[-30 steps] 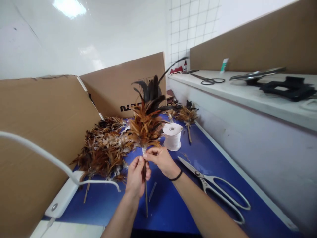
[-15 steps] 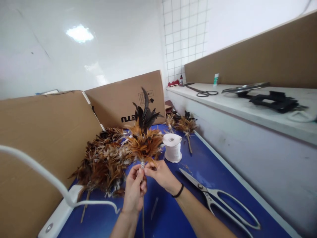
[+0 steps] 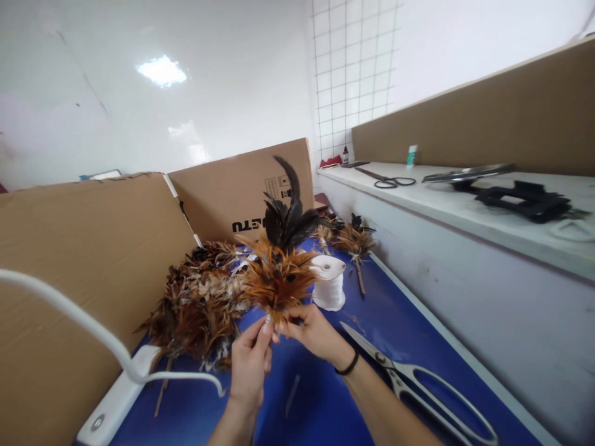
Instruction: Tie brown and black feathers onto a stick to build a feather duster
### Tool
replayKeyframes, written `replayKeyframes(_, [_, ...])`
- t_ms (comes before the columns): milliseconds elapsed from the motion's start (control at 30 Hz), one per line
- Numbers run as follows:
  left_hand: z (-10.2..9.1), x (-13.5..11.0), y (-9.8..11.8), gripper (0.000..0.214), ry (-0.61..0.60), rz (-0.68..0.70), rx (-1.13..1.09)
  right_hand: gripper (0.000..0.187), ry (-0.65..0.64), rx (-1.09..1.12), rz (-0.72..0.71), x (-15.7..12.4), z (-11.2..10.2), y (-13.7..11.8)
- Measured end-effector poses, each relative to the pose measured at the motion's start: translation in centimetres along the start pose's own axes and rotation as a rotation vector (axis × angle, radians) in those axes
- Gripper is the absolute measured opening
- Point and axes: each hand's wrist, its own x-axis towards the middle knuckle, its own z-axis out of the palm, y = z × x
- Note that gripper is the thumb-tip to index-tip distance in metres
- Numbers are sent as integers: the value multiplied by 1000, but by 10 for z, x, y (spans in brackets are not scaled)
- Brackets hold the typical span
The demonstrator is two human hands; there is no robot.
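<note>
A feather bundle (image 3: 281, 272), orange-brown below with long black feathers on top, stands in front of me above the blue table. My left hand (image 3: 250, 356) pinches its wrapped base, thumb over a white binding (image 3: 268, 319). Close beside it, my right hand (image 3: 311, 331) has its fingers closed at the bundle's underside, by the lowest feathers; exactly what the fingertips grip is hidden. Just behind the right hand stands a spool of white ribbon (image 3: 329, 291). Large metal scissors (image 3: 395, 367) lie on the table, right of my right wrist with its black band.
A heap of brown feather bundles (image 3: 199, 303) covers the table's left side. Smaller bundles on sticks (image 3: 356, 241) lie at the back right. A white power strip (image 3: 118, 396) with its cable is at front left. Cardboard panels (image 3: 93, 248) and a shelf (image 3: 446, 192) border the table.
The feather bundle has tilted, its black tips leaning further right. My right hand has shifted slightly right along the base. The whole view has moved a little.
</note>
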Motion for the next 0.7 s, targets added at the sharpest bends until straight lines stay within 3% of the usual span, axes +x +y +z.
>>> replayKeyframes(100, [-6,-2,-3,43,66,86,88,23,18,-47,-64,0,-8,-2])
replayKeyframes(167, [-12,-3,-4,40,94,151,167,16,204,-62,-95,0,-17,-7])
replayKeyframes(267, [-20,-6,-2,30,97,292,317,16,611,-54,-125,-2,-33,-25])
replayKeyframes(333, [-23,-9,1,24,84,401,424,18,703,-84,-149,-3,-39,-45])
replayKeyframes(500, [-27,-14,5,19,45,550,565,41,615,-207,-52,4,-41,-80])
replayKeyframes(600, [-29,-16,3,18,32,568,592,44,582,-205,35,11,-40,-81])
replayKeyframes(700, [-33,-16,0,19,42,576,607,40,560,-167,15,14,-41,-76])
